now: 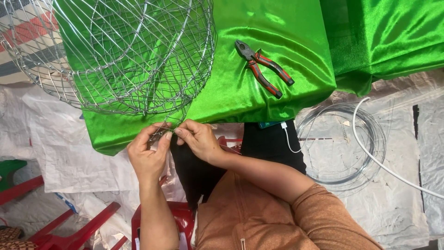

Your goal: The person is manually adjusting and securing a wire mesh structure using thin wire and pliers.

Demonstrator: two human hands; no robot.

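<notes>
Meanwhile both hands, left hand [149,155] and right hand [198,139], pinch the empty wire basket [125,51] at its rim.

Red-handled pliers [264,68] lie on the green satin cloth [286,32]; a wire coil [370,134] and white cable [370,153] lie on the floor.

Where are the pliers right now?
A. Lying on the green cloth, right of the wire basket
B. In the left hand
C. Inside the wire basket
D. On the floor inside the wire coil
A: the pliers lie untouched on the green cloth, right of the basket, while the left hand and right hand both pinch wire at the basket's rim.
</notes>
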